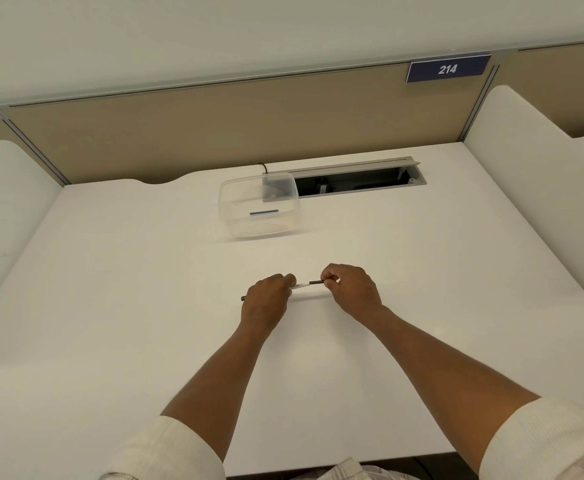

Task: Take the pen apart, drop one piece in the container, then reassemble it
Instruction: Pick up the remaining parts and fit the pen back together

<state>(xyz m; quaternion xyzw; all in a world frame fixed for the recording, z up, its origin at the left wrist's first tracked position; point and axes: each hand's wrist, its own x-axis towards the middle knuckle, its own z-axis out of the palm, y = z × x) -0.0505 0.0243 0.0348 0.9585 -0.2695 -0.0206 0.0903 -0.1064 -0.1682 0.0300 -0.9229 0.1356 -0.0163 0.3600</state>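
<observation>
Spanning most of the frame, the white desk [145, 289] carries a clear container [259, 207] above centre. Lower, at centre, the left hand [266, 299] and right hand [349, 289] each pinch the pen [304, 285], held level between them, its ends dark.

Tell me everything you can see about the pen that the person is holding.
The pen is slim, with a white printed barrel and dark ends. It lies almost level, its right end slightly higher, above the white desk. The left hand is closed around its left part, with a dark tip sticking out past the hand. The right hand pinches the dark right end. Whether any piece has separated cannot be told.
</observation>
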